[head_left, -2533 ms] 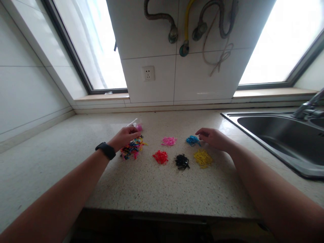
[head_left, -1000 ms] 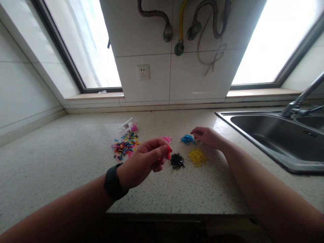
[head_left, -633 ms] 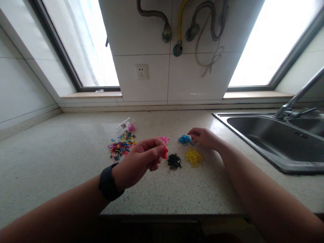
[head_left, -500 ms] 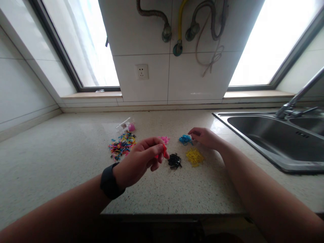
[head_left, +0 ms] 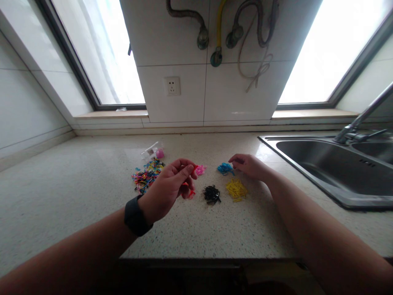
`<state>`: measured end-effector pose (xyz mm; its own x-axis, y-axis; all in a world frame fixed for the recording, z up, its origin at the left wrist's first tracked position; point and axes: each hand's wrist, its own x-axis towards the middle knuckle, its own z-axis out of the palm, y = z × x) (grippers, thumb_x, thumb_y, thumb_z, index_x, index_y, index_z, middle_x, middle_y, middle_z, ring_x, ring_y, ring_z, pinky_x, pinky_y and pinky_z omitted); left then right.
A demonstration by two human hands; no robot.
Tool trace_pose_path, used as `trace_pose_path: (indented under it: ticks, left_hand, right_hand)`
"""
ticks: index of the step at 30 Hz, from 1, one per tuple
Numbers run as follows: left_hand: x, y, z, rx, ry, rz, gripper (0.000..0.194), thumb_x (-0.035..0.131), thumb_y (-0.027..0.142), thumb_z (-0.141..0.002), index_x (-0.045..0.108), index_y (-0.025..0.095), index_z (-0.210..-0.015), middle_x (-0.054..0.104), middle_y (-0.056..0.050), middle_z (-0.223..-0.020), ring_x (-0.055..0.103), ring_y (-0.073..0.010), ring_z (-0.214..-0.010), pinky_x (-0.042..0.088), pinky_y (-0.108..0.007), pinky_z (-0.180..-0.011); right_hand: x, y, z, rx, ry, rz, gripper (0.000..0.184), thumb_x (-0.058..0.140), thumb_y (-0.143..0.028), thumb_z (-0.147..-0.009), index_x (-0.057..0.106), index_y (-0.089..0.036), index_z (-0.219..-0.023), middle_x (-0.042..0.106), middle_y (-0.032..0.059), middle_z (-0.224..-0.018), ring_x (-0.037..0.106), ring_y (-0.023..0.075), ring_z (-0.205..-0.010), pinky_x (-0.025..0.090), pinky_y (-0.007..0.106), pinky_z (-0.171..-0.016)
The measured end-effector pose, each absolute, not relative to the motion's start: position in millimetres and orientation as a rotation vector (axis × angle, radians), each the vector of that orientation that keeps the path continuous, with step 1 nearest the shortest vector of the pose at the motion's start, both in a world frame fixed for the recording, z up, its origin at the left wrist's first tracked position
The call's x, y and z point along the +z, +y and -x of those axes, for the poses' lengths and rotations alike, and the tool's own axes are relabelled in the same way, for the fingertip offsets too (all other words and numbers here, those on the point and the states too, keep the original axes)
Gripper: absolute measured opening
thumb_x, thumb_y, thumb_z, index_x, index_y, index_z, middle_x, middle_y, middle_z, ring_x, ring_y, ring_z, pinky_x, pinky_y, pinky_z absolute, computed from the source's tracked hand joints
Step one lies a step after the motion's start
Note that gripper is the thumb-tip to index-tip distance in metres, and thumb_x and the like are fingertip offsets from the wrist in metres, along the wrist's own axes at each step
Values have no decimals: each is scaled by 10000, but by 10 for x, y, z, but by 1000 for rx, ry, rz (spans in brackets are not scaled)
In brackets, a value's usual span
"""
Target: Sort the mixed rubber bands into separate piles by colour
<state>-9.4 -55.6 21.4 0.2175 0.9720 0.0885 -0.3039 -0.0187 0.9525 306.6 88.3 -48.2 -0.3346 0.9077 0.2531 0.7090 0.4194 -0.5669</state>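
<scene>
My left hand [head_left: 170, 186], with a black watch on its wrist, hovers over the red pile [head_left: 190, 192] and pinches a small red rubber band between thumb and fingers. On the counter my right hand [head_left: 249, 166] rests with its fingers curled, touching the blue pile [head_left: 224, 168]. Around them lie a pink pile [head_left: 200, 169], a black pile [head_left: 211, 194] and a yellow pile [head_left: 236, 189]. A mixed heap of coloured bands [head_left: 146, 176] is left of my left hand.
A small clear bag with a pink item [head_left: 153, 152] lies behind the mixed heap. At the right a steel sink [head_left: 325, 164] with a tap [head_left: 359, 123] is set into the speckled counter [head_left: 76, 196]. A wall socket [head_left: 172, 86] and hoses hang above.
My left hand left the mixed heap with a red band, came toward me, then moved forward and down over the red pile. My right hand stayed by the blue pile.
</scene>
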Motion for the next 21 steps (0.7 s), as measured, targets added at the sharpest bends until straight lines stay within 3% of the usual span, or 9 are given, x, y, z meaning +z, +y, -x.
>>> trace_pose_path:
  ticks: [8, 21]
  left_hand:
    - [152, -526, 158, 1351, 818, -1386, 189, 773, 334, -821, 735, 180, -923, 711, -32, -788, 573, -91, -571, 472, -200, -484]
    - [318, -752, 258, 1514, 905, -1966, 154, 860, 202, -719, 795, 269, -840, 742, -38, -754, 596, -155, -641, 485, -300, -635]
  right_hand:
    - [-485, 883, -3070, 488, -2145, 1354, 232, 578, -320, -875, 737, -221, -1012, 735, 37, -785, 659, 181, -703, 488, 290, -636]
    - [-477, 883, -3050, 503, -2149, 1327, 220, 571, -325, -890, 734, -209, -981, 741, 51, -814, 667, 185, -726, 511, 299, -652]
